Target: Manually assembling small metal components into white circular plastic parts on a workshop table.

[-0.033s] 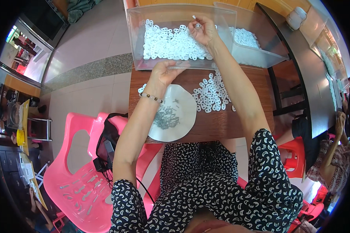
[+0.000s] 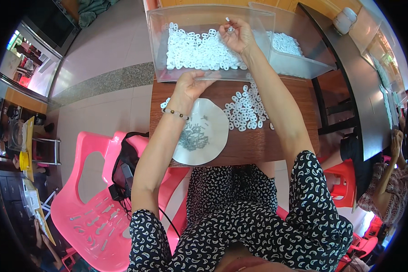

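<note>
Head view: the white bit [image 2: 227, 19] stands at the fingertips of the right hand [image 2: 236, 36], over the far part of the clear box [image 2: 158, 31]. The right hand is curled, thumb and fingers seemingly pinched on that bit, and a second white piece [image 2: 230, 29] shows against the fingers, though how firmly it sits is too small to tell. With so little of the bit held, a loosened pinch could let it drop onto the heap [image 2: 197, 50] below, where white on white would make it hard to find. The left hand [image 2: 194, 85] is at the box's near edge, half closed; whether its fingers grip anything I cannot tell. Pressing there might shift the box. Nearer the body, the left forearm crosses above the plate [image 2: 215, 113], so a dipping arm could tip it and scatter the grey bits [image 2: 194, 138]. Likewise the right forearm passes over the loose pieces [image 2: 247, 109] and, if lowered, might sweep some off the table [image 2: 245, 147]. Compared with the earlier frame, hardly anything differs: the right fingertips and their bit have shifted very slightly and the second piece shows a little more clearly, while the left hand, plate and loose pieces look unchanged.
</note>
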A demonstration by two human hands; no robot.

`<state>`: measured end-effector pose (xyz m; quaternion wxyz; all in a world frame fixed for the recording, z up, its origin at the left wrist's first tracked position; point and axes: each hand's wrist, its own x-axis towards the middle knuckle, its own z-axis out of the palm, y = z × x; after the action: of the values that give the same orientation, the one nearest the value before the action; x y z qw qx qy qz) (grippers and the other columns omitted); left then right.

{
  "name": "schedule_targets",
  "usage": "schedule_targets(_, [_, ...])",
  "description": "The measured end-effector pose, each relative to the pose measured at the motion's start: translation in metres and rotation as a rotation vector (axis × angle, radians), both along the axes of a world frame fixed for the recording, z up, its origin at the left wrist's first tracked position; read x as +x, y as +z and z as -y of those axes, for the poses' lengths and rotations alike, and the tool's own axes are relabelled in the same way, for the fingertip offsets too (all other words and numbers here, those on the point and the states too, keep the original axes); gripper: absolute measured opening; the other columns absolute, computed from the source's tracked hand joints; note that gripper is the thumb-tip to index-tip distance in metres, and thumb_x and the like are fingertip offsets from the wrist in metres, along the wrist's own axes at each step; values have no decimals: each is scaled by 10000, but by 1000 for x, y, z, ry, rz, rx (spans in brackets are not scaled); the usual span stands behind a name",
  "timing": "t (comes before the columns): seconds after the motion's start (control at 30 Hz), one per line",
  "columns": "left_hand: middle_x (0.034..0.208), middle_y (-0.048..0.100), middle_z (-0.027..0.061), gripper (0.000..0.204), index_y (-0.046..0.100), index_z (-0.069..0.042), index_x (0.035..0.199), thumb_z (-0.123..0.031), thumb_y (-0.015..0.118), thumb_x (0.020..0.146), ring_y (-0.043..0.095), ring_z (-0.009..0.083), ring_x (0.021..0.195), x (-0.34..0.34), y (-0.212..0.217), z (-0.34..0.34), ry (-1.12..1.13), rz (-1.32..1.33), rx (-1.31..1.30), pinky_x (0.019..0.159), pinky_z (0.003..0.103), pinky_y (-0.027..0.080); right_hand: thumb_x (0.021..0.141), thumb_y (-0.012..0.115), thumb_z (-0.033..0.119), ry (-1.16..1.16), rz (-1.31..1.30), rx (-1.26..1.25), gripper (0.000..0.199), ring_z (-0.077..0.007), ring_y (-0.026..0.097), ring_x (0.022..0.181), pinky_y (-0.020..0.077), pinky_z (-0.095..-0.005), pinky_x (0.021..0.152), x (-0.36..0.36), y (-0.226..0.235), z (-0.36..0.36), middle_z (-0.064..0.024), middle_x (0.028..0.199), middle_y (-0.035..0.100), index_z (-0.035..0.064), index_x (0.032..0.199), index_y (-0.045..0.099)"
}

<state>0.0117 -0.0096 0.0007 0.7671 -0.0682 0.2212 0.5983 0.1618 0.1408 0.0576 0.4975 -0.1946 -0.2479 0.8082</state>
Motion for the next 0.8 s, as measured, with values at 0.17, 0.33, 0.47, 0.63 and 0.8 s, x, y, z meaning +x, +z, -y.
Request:
schedule_targets(0.17, [1276, 291, 366, 392, 222, 192, 1177, 127, 345, 810, 323, 545, 1206, -8, -4, 2, 5, 66, -6, 1025, 640, 307, 772, 628, 123, -20, -205, -87, 163, -205, 524, 662, 552, -334, 642, 1, 3, 7, -93, 748, 503, 1, 787, 520])
schedule_targets(0.33, [1269, 297, 366, 396, 211, 192, 1182, 124, 343, 815, 340, 544, 1193, -5, 1, 2, 4, 68, -34, 1018, 640, 319, 815, 555, 127, 93, -272, -155, 128, -183, 477, 604, 474, -264, 570, 16, -10, -10, -51, 701, 470, 3, 826, 526])
schedule_targets(0.47, [1273, 298, 367, 394, 215, 192, 1182, 124, 343, 815, 350, 539, 1189, -5, -2, 2, 12, 62, -32, 1018, 635, 323, 799, 574, 137, 350, 105, 129, 167, -182, 515, 577, 445, -247, 548, 19, -18, -18, -43, 677, 548, -25, 834, 595])
schedule_targets(0.63, [1276, 301, 369, 404, 223, 185, 1187, 125, 353, 809, 351, 538, 1191, -5, -2, 4, 14, 80, -24, 1020, 633, 324, 744, 666, 256, -375, 1256, 926, 207, -228, 665, 724, 505, -336, 633, -16, -11, 2, -129, 820, 695, 82, 833, 735])
schedule_targets(0.8, [1267, 316, 361, 398, 251, 178, 1181, 122, 368, 805, 360, 536, 1184, -8, -6, 4, 7, 47, -10, 1017, 635, 328, 719, 697, 357, -314, 1451, 1069, 259, -280, 656, 787, 507, -391, 718, -44, -2, 16, -119, 809, 688, 137, 849, 735])
